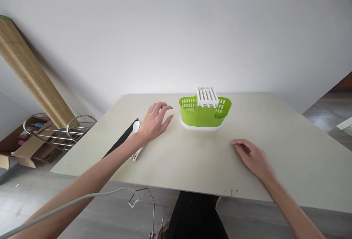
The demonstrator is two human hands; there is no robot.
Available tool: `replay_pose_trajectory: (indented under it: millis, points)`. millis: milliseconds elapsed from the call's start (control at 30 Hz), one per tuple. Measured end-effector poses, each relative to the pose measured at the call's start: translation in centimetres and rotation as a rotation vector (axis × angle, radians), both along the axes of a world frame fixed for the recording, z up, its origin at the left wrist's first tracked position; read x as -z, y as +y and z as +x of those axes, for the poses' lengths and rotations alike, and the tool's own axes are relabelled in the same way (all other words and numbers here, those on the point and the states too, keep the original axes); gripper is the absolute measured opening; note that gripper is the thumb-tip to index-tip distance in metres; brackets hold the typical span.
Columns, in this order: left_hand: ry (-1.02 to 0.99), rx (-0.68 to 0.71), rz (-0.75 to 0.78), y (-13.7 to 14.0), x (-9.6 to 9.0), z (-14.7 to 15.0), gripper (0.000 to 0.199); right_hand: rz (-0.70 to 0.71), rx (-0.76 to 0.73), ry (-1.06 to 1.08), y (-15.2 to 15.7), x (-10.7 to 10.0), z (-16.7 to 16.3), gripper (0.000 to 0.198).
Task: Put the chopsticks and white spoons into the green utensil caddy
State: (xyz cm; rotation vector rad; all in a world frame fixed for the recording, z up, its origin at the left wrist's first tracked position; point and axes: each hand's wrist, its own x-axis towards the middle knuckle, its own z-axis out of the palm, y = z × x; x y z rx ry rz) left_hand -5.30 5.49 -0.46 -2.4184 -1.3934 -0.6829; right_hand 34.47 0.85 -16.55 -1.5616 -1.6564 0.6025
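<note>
A green plastic cutlery caddy [205, 117] stands upright at the far middle of the table, with a white slotted rack [208, 97] across its top and a white base. My left hand [156, 121] hovers just left of the caddy, thumb and fingers apart, holding nothing and not touching it. Under that wrist lies a white spoon [136, 126], its middle hidden and its handle end showing nearer me. Beside it are long black sticks [122, 138], which look like chopsticks. Nearer the front right, my right hand [253, 158] rests on the table, fingers curled toward the thumb, with nothing visible in it.
The pale table [189, 158] backs onto a white wall. A grey cable [90, 195] crosses the lower left, in front of my left forearm. Left of the table are a metal rack [59, 132], an open cardboard box [30, 152] and a leaning long cardboard piece [33, 70].
</note>
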Motion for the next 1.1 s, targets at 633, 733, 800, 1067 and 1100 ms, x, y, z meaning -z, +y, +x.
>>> replay_pose_trajectory:
  millis: [633,733,800,1067,1100]
  points:
    - [0.159,0.124,0.014,6.9,-0.9,15.3,0.055,-0.012,0.007,0.067,0.0,-1.7,-0.8,0.031]
    - [0.161,0.111,-0.01,7.6,-1.0,13.7,0.055,-0.018,0.004,0.063,0.0,-1.8,-0.8,0.031]
    - [0.139,0.084,-0.022,7.9,-1.4,12.5,0.055,-0.017,0.0,0.064,-0.1,-1.8,-0.8,0.031]
    - [0.102,-0.131,-0.097,9.8,-3.1,4.4,0.058,-0.032,-0.008,0.066,-0.2,-1.7,-0.8,0.036]
    - [0.096,-0.161,-0.101,9.9,-3.2,3.3,0.058,-0.033,-0.002,0.065,-0.3,-1.7,-0.8,0.037]
